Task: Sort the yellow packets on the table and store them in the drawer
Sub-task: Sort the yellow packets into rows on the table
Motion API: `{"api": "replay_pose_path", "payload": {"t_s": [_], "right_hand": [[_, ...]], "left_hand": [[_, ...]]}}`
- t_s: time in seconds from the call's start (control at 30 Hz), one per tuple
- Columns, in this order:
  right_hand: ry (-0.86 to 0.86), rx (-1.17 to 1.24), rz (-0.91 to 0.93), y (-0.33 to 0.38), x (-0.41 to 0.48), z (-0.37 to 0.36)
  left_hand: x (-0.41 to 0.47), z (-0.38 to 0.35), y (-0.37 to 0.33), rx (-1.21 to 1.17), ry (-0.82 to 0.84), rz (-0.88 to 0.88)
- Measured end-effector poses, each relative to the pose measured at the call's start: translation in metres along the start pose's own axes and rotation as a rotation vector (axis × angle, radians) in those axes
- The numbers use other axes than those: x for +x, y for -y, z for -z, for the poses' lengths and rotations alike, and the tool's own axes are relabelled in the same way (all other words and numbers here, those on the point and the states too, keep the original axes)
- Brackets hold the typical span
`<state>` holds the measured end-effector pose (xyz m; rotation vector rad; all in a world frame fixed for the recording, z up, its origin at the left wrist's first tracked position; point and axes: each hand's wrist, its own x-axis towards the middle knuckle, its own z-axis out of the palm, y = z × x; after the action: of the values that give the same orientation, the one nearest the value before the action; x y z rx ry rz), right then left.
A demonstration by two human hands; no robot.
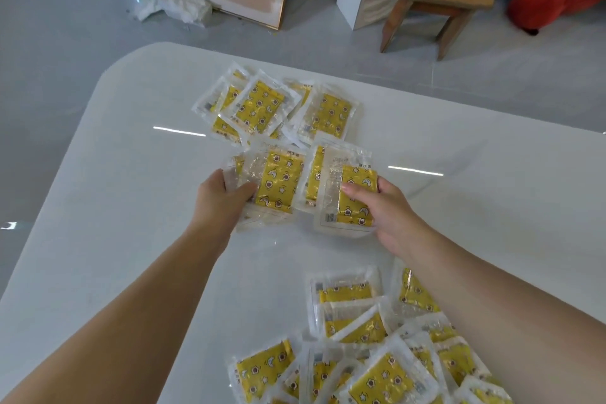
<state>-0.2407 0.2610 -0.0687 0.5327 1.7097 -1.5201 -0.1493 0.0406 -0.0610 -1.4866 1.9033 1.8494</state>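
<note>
Packets in hand: you have a small stack (278, 185) in your left grip (223, 197) and a bundle (355, 197) in your right grip (392, 207), the two just beside each other at mid-surface
Handling: these look light, flat and floppy; the clear film sleeves seem slick, so stacked ones will likely slide and fan apart
Where to take hold: pinch across the flat yellow middle or a short edge, thumb on top and fingers beneath; tapping the edges square first should help
Left grip: closed on the stack's left side, thumb lying over the top
Right grip: fingers curled over the top of the bundle, holding it
Far heap (272, 105): loose overlapping packets just beyond your hands
Near heap (377, 357): a larger jumble at the near right, partly under your right forearm
Surface (131, 174): white and glossy, so a pushed packet will probably skid
Drawer: not in view
Beyond: a wooden stool (436, 0) on the floor past the surface
</note>
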Motion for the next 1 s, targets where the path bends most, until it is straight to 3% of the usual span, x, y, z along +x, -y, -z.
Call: {"api": "replay_pose_path", "payload": {"t_s": [0.2,0.33,0.53,0.77,0.87,1.0], "right_hand": [[-0.138,-0.057,0.042,0.034,0.042,-0.002],[-0.186,-0.065,0.086,0.06,0.07,-0.009],[-0.42,-0.241,0.045,0.067,0.096,-0.007],[-0.551,-0.265,0.203,0.062,0.091,0.032],[-0.579,-0.5,0.188,0.059,0.096,0.037],[-0.565,-0.843,0.243,0.046,0.072,0.037]], "left_hand": [[0.038,-0.025,-0.039,0.042,-0.032,-0.053],[0.064,-0.043,-0.073,0.18,-0.122,-0.153],[0.091,-0.053,-0.098,0.385,-0.278,-0.275],[0.105,-0.042,-0.106,0.638,-0.356,-0.35],[0.098,-0.047,-0.102,0.802,-0.371,-0.377],[0.064,-0.053,-0.079,0.763,-0.311,-0.56]]}}
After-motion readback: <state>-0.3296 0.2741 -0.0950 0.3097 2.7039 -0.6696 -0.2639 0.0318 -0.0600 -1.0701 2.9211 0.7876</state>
